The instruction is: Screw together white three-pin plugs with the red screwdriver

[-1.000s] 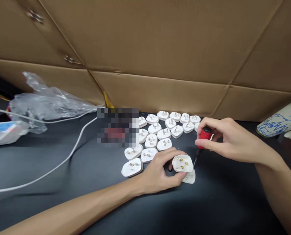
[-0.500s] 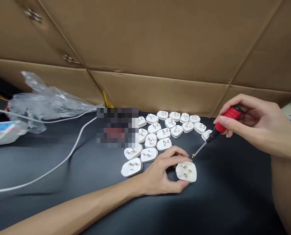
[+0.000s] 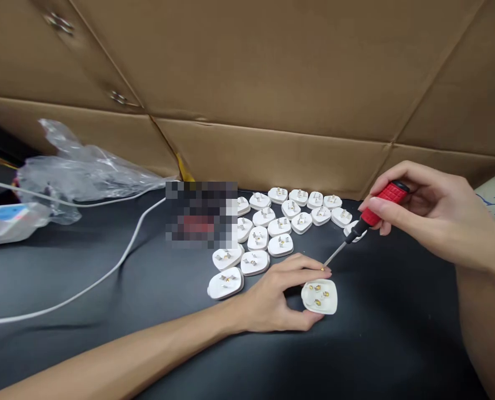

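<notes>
My left hand (image 3: 284, 291) grips a white plug housing (image 3: 331, 297) between thumb and fingers, its open inner side up. Several brass terminals (image 3: 318, 288) show inside it. My right hand (image 3: 422, 208) is closed around the red and black handle of a screwdriver (image 3: 386, 203), which slants down to the left. At the tip of its shaft is a small brass screw (image 3: 323, 269), right by my left fingertips and just above the housing's far edge. Whether the screw touches the fingers I cannot tell.
Several white plug pieces (image 3: 279, 226) with metal pins up lie grouped beyond my left hand. A white cable (image 3: 126, 253) crosses the dark table at left, near a clear plastic bag (image 3: 91, 175). Brown cardboard (image 3: 272, 72) stands behind. A blurred-out patch (image 3: 197, 214) hides something.
The screwdriver with the brass screw at its tip has moved slightly left, up to my left fingertips. My left hand still holds the plug housing in nearly the same place.
</notes>
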`<state>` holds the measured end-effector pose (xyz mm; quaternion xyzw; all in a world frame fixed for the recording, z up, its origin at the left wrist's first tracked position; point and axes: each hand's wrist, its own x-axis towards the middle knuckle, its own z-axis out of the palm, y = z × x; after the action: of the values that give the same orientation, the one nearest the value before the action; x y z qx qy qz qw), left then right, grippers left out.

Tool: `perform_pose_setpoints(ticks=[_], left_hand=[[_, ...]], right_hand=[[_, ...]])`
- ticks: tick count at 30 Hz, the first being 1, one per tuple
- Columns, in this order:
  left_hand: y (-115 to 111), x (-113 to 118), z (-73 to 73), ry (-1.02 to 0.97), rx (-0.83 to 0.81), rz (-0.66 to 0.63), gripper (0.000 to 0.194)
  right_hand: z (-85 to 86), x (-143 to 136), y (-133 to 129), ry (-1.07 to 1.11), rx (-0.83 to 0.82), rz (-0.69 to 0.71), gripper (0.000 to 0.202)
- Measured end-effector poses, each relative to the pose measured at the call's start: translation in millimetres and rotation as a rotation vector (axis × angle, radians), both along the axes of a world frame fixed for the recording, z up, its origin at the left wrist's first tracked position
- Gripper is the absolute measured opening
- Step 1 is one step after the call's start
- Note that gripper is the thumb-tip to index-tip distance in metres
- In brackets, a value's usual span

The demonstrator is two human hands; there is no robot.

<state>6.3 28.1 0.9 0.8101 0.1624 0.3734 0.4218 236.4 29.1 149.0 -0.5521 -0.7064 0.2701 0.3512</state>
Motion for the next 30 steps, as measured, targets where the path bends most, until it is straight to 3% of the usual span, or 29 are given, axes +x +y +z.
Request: perform_pose_setpoints(ticks=[9, 13, 17, 26, 30], left_hand=[[0, 0, 2.3, 0.025, -0.034, -0.001, 0.048], [0, 0, 4.1, 0.03, -0.059, 0.022, 0.047], [0, 0, 3.0, 0.031, -0.06, 0.011, 0.047], [0, -1, 1.5, 0.034, -0.061, -0.004, 0.046], [0, -1, -0.5, 0.036, -0.054, -0.03, 0.046]], right_hand=[[-0.7, -1, 2, -0.008, -0.077, 0.052, 0.018], [2.8, 4, -1, -0.086, -0.065, 0.206, 0.011], [6.1, 8, -6, -0.165, -0.088, 0.36, 0.018], [1.6, 11, -3, -0.157, -0.06, 0.379, 0.019], [2.0, 11, -3, -0.169, -0.035, 0.316, 0.017]])
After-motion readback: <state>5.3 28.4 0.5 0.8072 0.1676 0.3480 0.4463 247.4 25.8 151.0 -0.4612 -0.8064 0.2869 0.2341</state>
